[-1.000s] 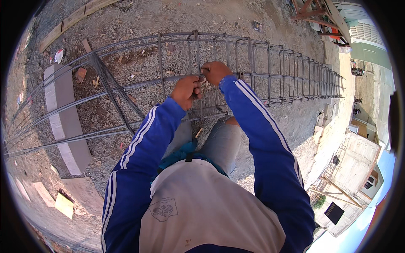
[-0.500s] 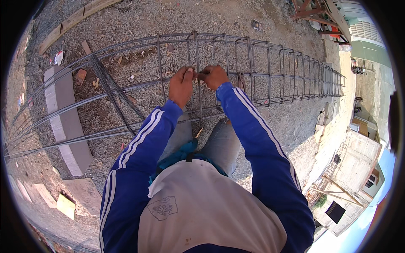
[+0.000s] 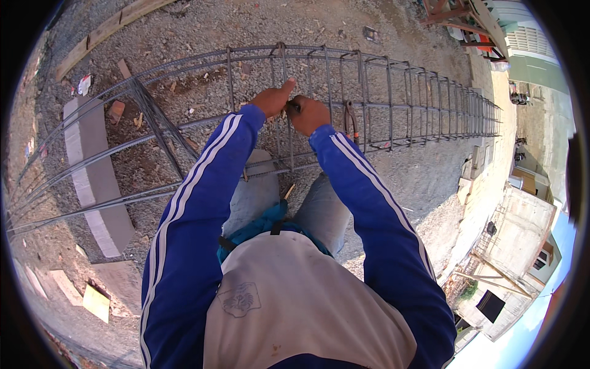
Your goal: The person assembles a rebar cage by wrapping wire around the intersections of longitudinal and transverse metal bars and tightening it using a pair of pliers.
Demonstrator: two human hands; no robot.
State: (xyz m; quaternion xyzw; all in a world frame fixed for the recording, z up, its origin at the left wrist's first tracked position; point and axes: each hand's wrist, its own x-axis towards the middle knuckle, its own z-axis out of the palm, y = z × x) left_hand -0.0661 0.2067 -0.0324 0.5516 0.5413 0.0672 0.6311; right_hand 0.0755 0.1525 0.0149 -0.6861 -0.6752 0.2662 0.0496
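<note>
1. While the left hand (image 3: 269, 101) and the right hand (image 3: 309, 115) sit close together at 12 o'clock of the view, one digit of the left stretches out between 1 and 2 o'clock
2. Fingers of the right are curled in toward the left; whether either hand clamps on something small between them, I cannot tell
3. Both are at an upright stirrup (image 3: 283, 64) of the steel rebar cage (image 3: 230, 80), which arches from 9 o'clock through 12 to 2 o'clock
4. Pincers (image 3: 349, 107) with orange on the handles are at 1 o'clock, against the cage, near the right hand
5. At 10 o'clock, a bundle of thin dark rods (image 3: 142, 97) slants across the cage, with a wooden plank (image 3: 107, 34) farther out
6. At 9 o'clock, a grey rectangular block (image 3: 98, 182) lies beneath the cage
</note>
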